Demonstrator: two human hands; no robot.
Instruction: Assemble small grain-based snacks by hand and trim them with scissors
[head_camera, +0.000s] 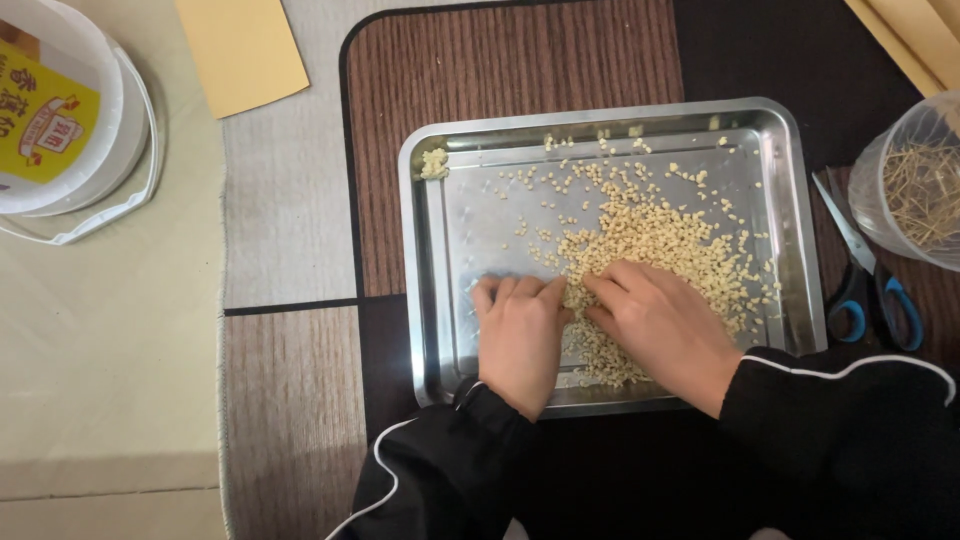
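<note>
A rectangular steel tray (440, 260) lies on a brown striped mat. Many small pale yellow grains (660, 235) are spread over its middle and right side, with a small clump in the far left corner (433, 163). My left hand (520, 335) rests palm down on the tray floor, fingers together, at the left edge of the grain pile. My right hand (655, 320) lies palm down on the grains, its fingertips touching those of the left hand. Both arms wear black sleeves with white piping. Neither hand grips anything.
A white plastic bucket (75, 110) with a yellow label stands at the far left. Blue-handled scissors (865, 285) lie right of the tray, beside a clear container (915, 180) of thin straw-like sticks. A yellow card (245, 50) lies at the top.
</note>
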